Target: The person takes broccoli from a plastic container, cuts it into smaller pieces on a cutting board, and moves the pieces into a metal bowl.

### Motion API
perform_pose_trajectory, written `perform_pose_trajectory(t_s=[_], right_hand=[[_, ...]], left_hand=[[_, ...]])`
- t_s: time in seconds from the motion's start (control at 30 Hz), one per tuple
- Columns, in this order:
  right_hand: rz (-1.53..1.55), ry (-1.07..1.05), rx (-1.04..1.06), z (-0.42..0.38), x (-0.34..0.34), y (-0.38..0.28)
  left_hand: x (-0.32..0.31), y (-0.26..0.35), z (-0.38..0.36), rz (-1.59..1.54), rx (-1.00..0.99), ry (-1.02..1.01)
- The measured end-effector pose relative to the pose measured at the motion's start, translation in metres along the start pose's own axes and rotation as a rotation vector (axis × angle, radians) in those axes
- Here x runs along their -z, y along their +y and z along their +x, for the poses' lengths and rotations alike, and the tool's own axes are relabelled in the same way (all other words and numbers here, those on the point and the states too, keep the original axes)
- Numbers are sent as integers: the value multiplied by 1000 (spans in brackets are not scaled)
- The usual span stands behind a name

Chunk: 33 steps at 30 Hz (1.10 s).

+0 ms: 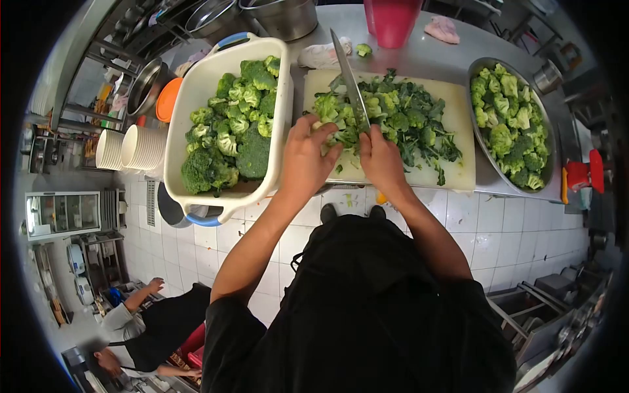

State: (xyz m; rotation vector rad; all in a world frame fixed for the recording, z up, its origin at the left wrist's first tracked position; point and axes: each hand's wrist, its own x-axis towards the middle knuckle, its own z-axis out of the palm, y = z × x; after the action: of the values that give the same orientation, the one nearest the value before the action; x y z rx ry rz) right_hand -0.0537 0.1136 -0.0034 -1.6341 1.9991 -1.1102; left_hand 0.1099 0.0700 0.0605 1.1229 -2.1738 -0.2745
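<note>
In my right hand (382,161) is the handle of a large kitchen knife (351,84), its blade pointing up and away over the cutting board (458,141). My left hand (306,157) is closed at the board's left side, with its fingers round a piece of broccoli (325,131) beside the blade. The fingers partly hide that piece. Cut florets and dark leafy trimmings (429,124) are heaped across the board, mostly right of the knife. Left of my left hand, a white tub (180,124) holds large broccoli heads and florets. To the board's right, a round metal bowl (481,134) holds cut florets.
Beyond the board are a red container (393,23), a crumpled cloth (320,56), a loose floret (363,49) and a pink cloth (442,29). Stacked white containers (141,147) and an orange lid (168,99) sit left. Another person (164,321) is at lower left.
</note>
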Motion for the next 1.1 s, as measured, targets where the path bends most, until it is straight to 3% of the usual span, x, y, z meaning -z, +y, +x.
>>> perform_pose_trajectory(t_s=[0.13,0.23,0.37,0.47,0.67,0.87,1.0,1.1], right_hand=[[29,-17,-91,12,9,15],[47,-27,-107,23,15,17],[57,4,-48,26,20,20],[60,-54,-99,18,25,7],[113,-167,32,-1,6,-15],[37,-69,60,1,15,-30],[281,26,12,8,23,-43],[-34,-171,12,1,-6,-17]], left_hand=[[-4,7,6,10,215,19],[-9,-5,11,-42,204,34],[-3,-6,3,-22,48,34],[-7,-9,-13,3,36,16],[-5,-15,-13,-16,8,19],[-5,-16,-12,-5,-53,55],[-3,-19,-14,-6,-37,16],[-4,-20,-14,-2,-47,2]])
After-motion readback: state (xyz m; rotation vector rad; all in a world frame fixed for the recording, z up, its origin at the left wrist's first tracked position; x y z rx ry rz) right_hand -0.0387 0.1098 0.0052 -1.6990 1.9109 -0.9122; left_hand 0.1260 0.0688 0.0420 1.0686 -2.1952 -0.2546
